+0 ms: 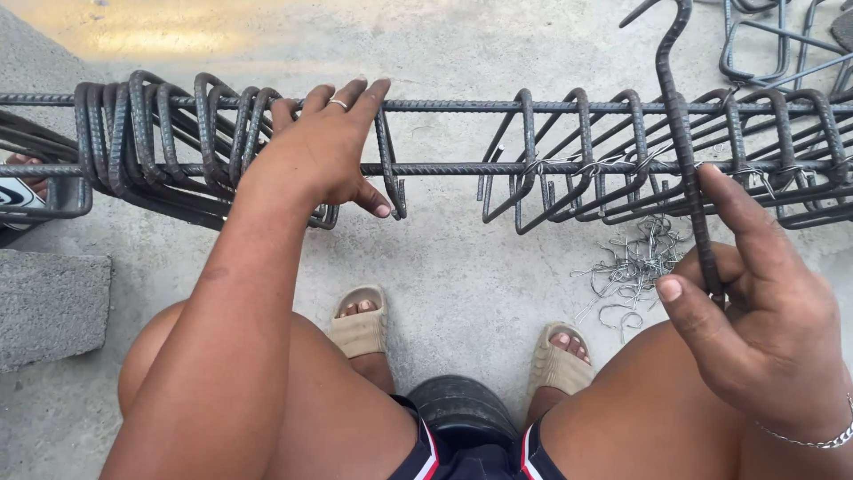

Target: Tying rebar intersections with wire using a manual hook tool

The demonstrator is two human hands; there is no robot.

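1. We see a rebar cage (462,133) of long horizontal bars running across the upper half of the frame, above a concrete floor (462,267).
2. At centre right and right, the stirrups (622,151) stand spaced along the bars, with thin wire ties (591,166) at several crossings; we judge this stretch tied.
3. At upper left, a bunch of stirrups (160,133) sits packed together, seemingly neither spread nor tied; we judge this the work left.
4. The left hand (324,151) lies over the bars at upper centre, fingers spread across the top bar and thumb beside a single stirrup (388,169); whether it grips anything we cannot tell.
5. The right hand (755,320), at lower right, has its fingers closed round a hooked rebar tool (680,124) that rises to the top edge.
6. Loose wire ties (631,267) lie heaped on the floor at centre right.
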